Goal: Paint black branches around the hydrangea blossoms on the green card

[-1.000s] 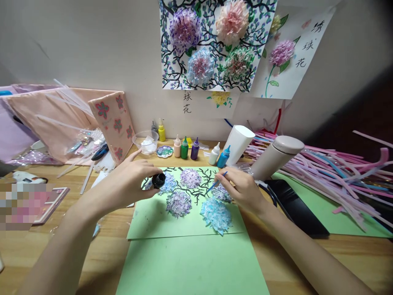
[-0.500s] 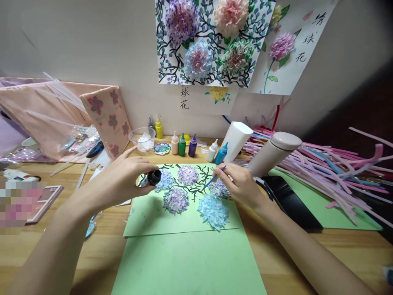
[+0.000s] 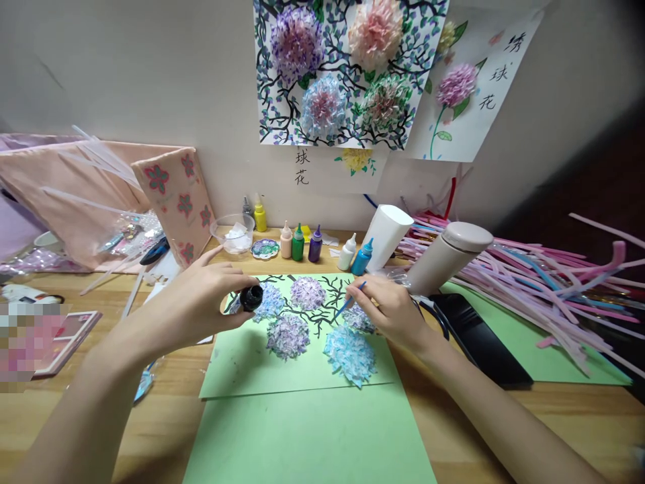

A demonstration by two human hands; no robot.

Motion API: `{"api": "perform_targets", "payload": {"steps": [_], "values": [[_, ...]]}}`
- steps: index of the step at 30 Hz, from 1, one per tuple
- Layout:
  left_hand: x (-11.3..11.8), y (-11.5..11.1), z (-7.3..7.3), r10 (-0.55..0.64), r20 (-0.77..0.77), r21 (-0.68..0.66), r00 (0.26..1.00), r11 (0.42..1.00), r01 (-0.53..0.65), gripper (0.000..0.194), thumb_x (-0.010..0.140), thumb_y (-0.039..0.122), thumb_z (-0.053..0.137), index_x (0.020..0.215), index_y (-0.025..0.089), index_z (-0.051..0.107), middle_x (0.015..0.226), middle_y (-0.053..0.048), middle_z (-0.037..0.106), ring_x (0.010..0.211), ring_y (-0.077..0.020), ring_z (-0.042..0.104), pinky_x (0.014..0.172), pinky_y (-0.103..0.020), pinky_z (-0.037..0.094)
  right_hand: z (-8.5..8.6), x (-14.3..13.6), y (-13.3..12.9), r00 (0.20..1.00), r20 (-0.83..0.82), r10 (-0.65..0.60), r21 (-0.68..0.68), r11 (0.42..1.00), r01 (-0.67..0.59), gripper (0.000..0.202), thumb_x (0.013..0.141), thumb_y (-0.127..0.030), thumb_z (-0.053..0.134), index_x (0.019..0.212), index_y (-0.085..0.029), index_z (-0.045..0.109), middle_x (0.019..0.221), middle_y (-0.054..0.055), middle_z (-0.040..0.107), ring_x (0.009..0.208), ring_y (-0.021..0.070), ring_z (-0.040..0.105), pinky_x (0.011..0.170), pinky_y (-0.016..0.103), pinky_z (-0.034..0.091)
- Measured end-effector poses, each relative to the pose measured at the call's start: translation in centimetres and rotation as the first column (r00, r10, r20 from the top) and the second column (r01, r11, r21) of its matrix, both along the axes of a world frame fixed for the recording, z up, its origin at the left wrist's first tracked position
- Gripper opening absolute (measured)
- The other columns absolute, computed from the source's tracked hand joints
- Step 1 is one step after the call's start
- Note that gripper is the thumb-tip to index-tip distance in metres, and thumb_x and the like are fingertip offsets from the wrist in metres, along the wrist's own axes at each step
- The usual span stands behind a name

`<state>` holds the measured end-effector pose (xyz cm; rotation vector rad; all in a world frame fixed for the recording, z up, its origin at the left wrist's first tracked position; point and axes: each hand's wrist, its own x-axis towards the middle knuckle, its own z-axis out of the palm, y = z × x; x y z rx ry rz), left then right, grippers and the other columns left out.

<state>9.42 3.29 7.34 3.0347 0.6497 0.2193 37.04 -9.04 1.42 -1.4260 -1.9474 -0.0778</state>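
Observation:
My left hand [image 3: 209, 296] is closed round a small black ink bottle [image 3: 250, 298], its open mouth tilted toward me, over the left part of a green sheet [image 3: 242, 366]. Between the fingertips of my right hand [image 3: 390, 306] is a thin blue brush [image 3: 347, 302], its tip at the black branches painted on the sheet. Fluffy flowers lie among the branches: a purple one [image 3: 308, 294], a grey-purple one [image 3: 287, 336] and a bright blue one [image 3: 350, 354]. One more, at the right, is partly covered by my right hand.
Paint bottles [image 3: 315, 243], a clear bowl [image 3: 232, 235] and a small palette [image 3: 265, 249] stand behind the sheet. A white roll [image 3: 388, 232], a tumbler [image 3: 448, 255], a phone [image 3: 481, 339] and pink pipe cleaners [image 3: 544, 289] are at the right. Flower pictures [image 3: 347, 74] hang on the wall.
The whole view has shifted slightly, with the scene sitting a little lower. The brush tip has moved slightly left and down along the branches. Both hands keep hold of the same things.

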Motion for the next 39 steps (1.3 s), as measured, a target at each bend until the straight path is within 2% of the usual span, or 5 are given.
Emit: {"api": "perform_targets", "payload": {"steps": [12, 22, 28, 34, 39], "values": [[0.2, -0.2, 0.3, -0.001, 0.011, -0.036, 1.0, 0.999, 0.001, 0.023, 0.08, 0.043, 0.053, 0.093, 0.028, 0.063, 0.08, 0.004, 0.067, 0.069, -0.0134, 0.059, 0.108, -0.047, 0.017, -0.2, -0.1, 0.0, 1.0, -0.025, -0.001, -0.026, 1.0, 0.001, 0.033, 0.093, -0.026, 0.042, 0.065, -0.018, 0.058, 0.067, 0.003, 0.065, 0.062, 0.0134, 0.06, 0.061, 0.025, 0.043], [0.1, -0.2, 0.3, -0.003, 0.009, -0.037, 1.0, 0.999, 0.004, 0.021, 0.08, 0.043, 0.053, 0.093, 0.029, 0.061, 0.081, 0.005, 0.067, 0.071, -0.0136, 0.06, 0.109, -0.047, 0.016, 0.0, 0.0, 0.0, 0.997, -0.081, 0.015, -0.068, 0.997, -0.02, 0.032, 0.093, -0.025, 0.042, 0.066, -0.018, 0.058, 0.066, 0.002, 0.063, 0.062, 0.0121, 0.059, 0.061, 0.024, 0.042], [-0.1, -0.2, 0.4, 0.02, 0.012, -0.015, 1.0, 1.0, -0.019, 0.021, 0.079, 0.042, 0.054, 0.093, 0.028, 0.063, 0.081, 0.003, 0.068, 0.071, -0.0144, 0.059, 0.104, -0.047, 0.023, 0.2, 0.5, 0.0, 0.975, -0.214, -0.062, -0.049, 0.997, 0.053, 0.029, 0.093, -0.028, 0.042, 0.071, -0.019, 0.06, 0.068, 0.001, 0.062, 0.064, 0.0123, 0.058, 0.063, 0.024, 0.041], [-0.2, -0.2, 0.4, 0.015, -0.005, -0.005, 1.0, 1.0, -0.015, 0.02, 0.077, 0.035, 0.057, 0.094, 0.028, 0.063, 0.081, 0.004, 0.067, 0.071, -0.0138, 0.059, 0.101, -0.045, 0.026, -0.7, 1.2, 0.8, 0.903, -0.397, -0.164, -0.196, 0.976, 0.091, 0.037, 0.094, -0.039, 0.035, 0.073, -0.018, 0.057, 0.067, 0.002, 0.06, 0.062, 0.0134, 0.055, 0.062, 0.026, 0.04], [-0.1, -0.3, 0.5, 0.016, 0.009, -0.013, 1.0, 1.0, -0.016, 0.021, 0.08, 0.04, 0.053, 0.093, 0.027, 0.063, 0.081, 0.004, 0.067, 0.069, -0.0132, 0.058, 0.097, -0.043, 0.03, -1.4, 1.6, 1.3, 0.85, -0.497, -0.173, -0.26, 0.965, 0.045, 0.037, 0.094, -0.042, 0.034, 0.073, -0.019, 0.053, 0.068, 0.001, 0.058, 0.062, 0.0127, 0.054, 0.063, 0.025, 0.039]]}}
